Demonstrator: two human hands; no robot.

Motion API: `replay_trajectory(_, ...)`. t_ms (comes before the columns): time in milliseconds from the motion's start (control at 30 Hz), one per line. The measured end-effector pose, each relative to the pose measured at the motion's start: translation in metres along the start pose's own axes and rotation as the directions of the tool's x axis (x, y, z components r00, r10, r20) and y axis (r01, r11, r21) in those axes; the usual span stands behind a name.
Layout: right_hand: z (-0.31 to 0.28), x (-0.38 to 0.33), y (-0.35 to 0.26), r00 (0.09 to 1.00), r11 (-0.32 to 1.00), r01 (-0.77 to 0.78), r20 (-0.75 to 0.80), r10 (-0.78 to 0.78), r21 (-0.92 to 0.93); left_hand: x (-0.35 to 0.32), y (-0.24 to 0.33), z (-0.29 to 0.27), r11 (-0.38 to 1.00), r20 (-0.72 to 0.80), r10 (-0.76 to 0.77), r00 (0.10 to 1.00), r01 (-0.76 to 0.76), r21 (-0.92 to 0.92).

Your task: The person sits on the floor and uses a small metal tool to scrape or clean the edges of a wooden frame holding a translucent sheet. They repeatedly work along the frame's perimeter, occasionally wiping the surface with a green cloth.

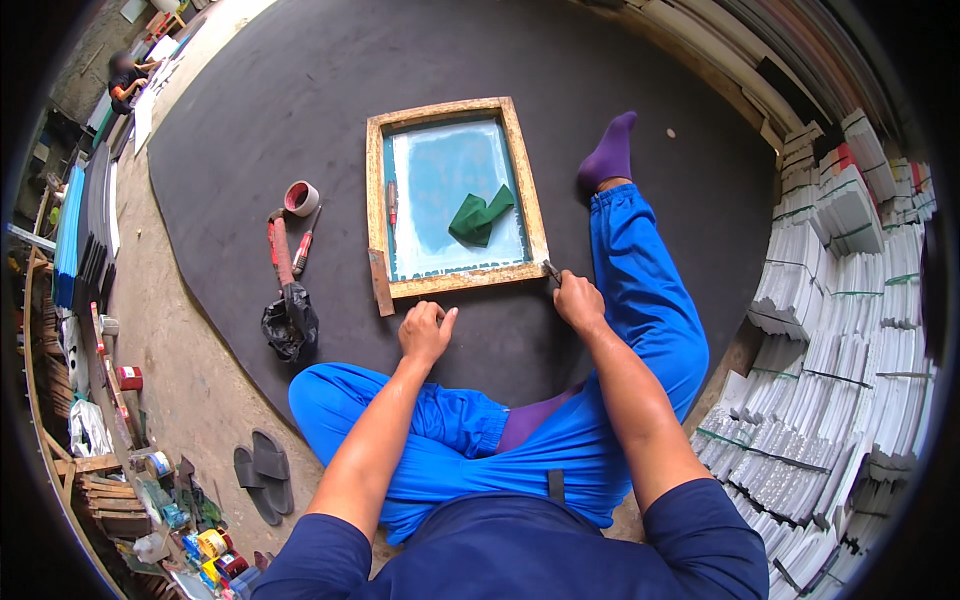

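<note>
A wooden-framed printing screen (520,180) with a blue-green mesh lies flat on the dark mat. My right hand (578,302) is closed around a small dark tool (551,271), whose tip meets the frame's near right corner; its exact kind is too small to tell. Just off the near edge of the frame, my left hand (427,332) rests with fingers loosely bent and thumb apart, nothing visible in it. On the mesh lie a crumpled green cloth (482,215) and a slim red-handled tool (392,203). A flat brown strip (380,282) leans against the near left corner.
Left of the screen are a tape roll (301,198), a red-handled cutter (303,252) and a black plastic bag (290,322). Slippers (262,475) lie on the floor. Paper stacks (800,270) line the right side. Another person (125,82) sits far left.
</note>
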State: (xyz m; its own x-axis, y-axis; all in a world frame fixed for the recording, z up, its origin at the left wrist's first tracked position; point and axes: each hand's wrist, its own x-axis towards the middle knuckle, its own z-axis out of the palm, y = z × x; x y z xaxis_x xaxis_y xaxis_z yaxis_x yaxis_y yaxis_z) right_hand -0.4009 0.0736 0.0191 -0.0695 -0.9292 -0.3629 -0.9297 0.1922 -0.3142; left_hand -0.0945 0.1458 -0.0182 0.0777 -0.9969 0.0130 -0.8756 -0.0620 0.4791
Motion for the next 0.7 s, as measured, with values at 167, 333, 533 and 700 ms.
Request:
replay_trajectory(167,-0.005,0.001,0.001,1.0,1.0,0.015,0.01,-0.015,-0.009,0.026,0.007,-0.012,0.945,-0.21,0.271,0.939,-0.218,0.243)
replay_trajectory(333,-0.004,0.001,0.002,1.0,1.0,0.019,0.008,-0.019,-0.003,0.048,-0.013,-0.013,0.903,-0.084,0.32,0.944,-0.277,0.329)
replay_trajectory(533,0.012,0.005,0.009,0.999,0.971,-0.052,0.018,0.049,0.232,0.051,-0.016,-0.012,0.922,-0.067,0.283,0.957,-0.252,0.294)
replay_trajectory(700,0.02,0.004,0.014,0.998,0.954,-0.048,-0.019,0.057,0.295,0.057,-0.012,-0.018,0.946,-0.03,0.224,0.974,-0.209,0.249)
